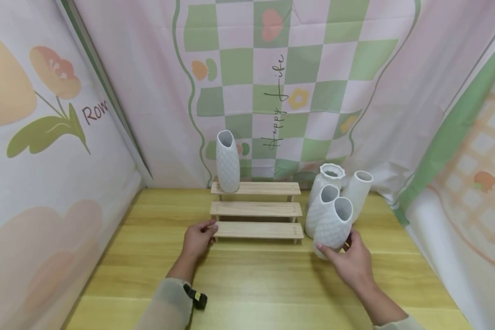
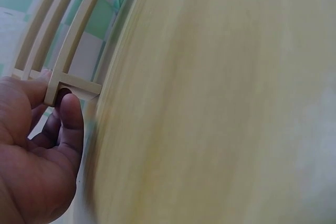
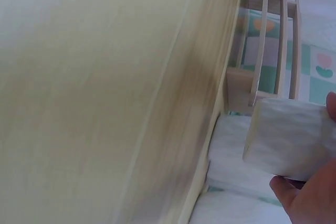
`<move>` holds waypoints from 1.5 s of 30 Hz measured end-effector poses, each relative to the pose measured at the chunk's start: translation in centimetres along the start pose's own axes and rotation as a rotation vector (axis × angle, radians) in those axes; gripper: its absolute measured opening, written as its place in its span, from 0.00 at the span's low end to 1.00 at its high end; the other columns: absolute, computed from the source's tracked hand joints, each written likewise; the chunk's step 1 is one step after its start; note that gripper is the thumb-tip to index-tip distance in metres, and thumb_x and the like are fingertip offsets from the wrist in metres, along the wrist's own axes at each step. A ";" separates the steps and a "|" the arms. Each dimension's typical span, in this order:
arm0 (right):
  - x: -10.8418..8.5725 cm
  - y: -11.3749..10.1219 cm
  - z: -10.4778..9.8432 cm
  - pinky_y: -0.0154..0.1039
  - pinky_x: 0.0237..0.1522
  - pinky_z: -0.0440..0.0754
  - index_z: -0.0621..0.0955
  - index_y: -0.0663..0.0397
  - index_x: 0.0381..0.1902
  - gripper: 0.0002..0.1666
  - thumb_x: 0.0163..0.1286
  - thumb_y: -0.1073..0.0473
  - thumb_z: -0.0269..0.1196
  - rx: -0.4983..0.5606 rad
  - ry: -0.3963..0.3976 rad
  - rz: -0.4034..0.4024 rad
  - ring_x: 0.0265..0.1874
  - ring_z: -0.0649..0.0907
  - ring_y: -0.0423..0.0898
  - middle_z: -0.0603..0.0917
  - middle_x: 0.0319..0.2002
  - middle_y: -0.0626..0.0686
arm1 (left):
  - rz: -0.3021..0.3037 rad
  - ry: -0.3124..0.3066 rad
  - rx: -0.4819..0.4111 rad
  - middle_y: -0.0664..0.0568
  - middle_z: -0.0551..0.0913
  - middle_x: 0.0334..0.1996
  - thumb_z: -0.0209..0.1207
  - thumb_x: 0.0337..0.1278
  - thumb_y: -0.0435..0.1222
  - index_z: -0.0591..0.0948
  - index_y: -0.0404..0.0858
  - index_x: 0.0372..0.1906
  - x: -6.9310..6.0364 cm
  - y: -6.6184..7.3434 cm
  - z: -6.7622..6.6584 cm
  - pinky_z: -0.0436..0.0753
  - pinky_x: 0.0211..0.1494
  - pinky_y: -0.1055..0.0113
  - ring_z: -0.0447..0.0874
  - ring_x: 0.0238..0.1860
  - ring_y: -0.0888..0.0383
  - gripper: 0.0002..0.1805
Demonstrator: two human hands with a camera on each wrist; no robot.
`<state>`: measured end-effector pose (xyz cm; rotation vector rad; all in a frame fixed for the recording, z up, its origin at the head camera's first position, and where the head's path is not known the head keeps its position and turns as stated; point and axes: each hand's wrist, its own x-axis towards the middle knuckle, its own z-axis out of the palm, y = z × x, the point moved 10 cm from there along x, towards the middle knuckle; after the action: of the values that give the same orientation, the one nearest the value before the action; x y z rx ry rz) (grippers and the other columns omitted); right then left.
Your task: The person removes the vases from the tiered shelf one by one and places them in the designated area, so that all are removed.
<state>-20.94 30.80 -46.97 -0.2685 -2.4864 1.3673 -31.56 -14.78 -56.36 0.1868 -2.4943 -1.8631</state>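
My right hand (image 1: pixel 354 263) grips a white textured vase (image 1: pixel 334 229) low on its body, thumb on one side and fingers on the other. In the right wrist view the vase's base (image 3: pixel 289 140) appears raised off the tabletop. With thumb and fingers, my left hand (image 1: pixel 198 240) pinches the left end of the lowest step of a three-tier wooden stand (image 1: pixel 255 230); the left wrist view shows this hold on the step's corner (image 2: pixel 54 90). Another textured white vase (image 1: pixel 228 165) stands upright at the left of the top step.
Close behind the held vase, right of the stand, are a similar textured vase (image 1: pixel 315 220), a ruffled-rim vase (image 1: pixel 331 172) and a plain tapered vase (image 1: pixel 360 192). A wood-grain table (image 1: pixel 247 284) lies beneath. Printed curtains (image 1: pixel 165 91) hang behind and at both sides.
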 end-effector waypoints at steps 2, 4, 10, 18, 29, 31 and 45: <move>0.1 0.4 -0.3 0.63 0.67 0.73 0.63 0.69 0.74 0.61 0.55 0.46 0.82 -0.009 0.003 0.013 0.67 0.75 0.68 0.74 0.66 0.73 | 0.001 0.003 -0.001 0.48 0.85 0.32 0.69 0.66 0.43 0.87 0.42 0.57 0.0 0.1 0.0 0.85 0.30 0.63 0.85 0.27 0.55 0.18; 0.2 0.8 -0.6 0.62 0.67 0.73 0.64 0.68 0.74 0.61 0.55 0.46 0.82 -0.023 0.011 0.027 0.66 0.76 0.67 0.75 0.65 0.73 | 0.001 0.004 -0.002 0.48 0.85 0.32 0.69 0.66 0.43 0.87 0.42 0.57 0.0 0.1 0.0 0.85 0.30 0.63 0.85 0.27 0.55 0.18; 0.5 2.1 -1.4 0.62 0.67 0.73 0.63 0.69 0.75 0.62 0.55 0.45 0.82 -0.051 0.014 0.056 0.65 0.77 0.66 0.76 0.65 0.73 | 0.004 0.003 0.005 0.48 0.85 0.32 0.69 0.66 0.43 0.87 0.41 0.57 -0.1 0.2 0.1 0.85 0.29 0.64 0.84 0.27 0.55 0.18; 1.3 3.5 -1.9 0.63 0.67 0.73 0.61 0.69 0.76 0.63 0.56 0.45 0.81 -0.079 0.019 0.076 0.65 0.77 0.68 0.76 0.65 0.74 | -0.007 0.001 0.010 0.48 0.86 0.33 0.68 0.67 0.43 0.87 0.41 0.58 -0.2 0.2 0.0 0.84 0.30 0.64 0.84 0.28 0.55 0.18; 2.9 5.1 -2.3 0.66 0.66 0.72 0.60 0.72 0.76 0.64 0.57 0.42 0.80 -0.128 0.015 0.084 0.64 0.76 0.71 0.74 0.65 0.77 | 0.003 -0.006 -0.002 0.48 0.86 0.33 0.68 0.67 0.44 0.87 0.41 0.58 0.0 0.1 0.0 0.85 0.30 0.65 0.85 0.28 0.54 0.19; 3.2 5.3 -2.4 0.66 0.65 0.72 0.59 0.73 0.76 0.65 0.58 0.42 0.80 -0.132 0.012 0.085 0.64 0.75 0.72 0.73 0.65 0.78 | 0.006 -0.007 -0.002 0.48 0.86 0.32 0.69 0.67 0.45 0.87 0.40 0.58 0.0 0.2 0.0 0.84 0.30 0.65 0.85 0.28 0.55 0.19; 5.3 5.6 -2.8 0.68 0.65 0.71 0.58 0.73 0.76 0.64 0.59 0.41 0.79 -0.162 0.012 0.080 0.65 0.74 0.73 0.72 0.66 0.79 | -0.003 -0.004 0.004 0.48 0.86 0.33 0.70 0.65 0.45 0.87 0.42 0.58 0.0 0.2 -0.1 0.86 0.30 0.64 0.85 0.28 0.55 0.20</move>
<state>-24.82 37.57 -49.46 -0.4140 -2.6057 1.1902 -31.53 -14.81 -56.10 0.1873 -2.5017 -1.8609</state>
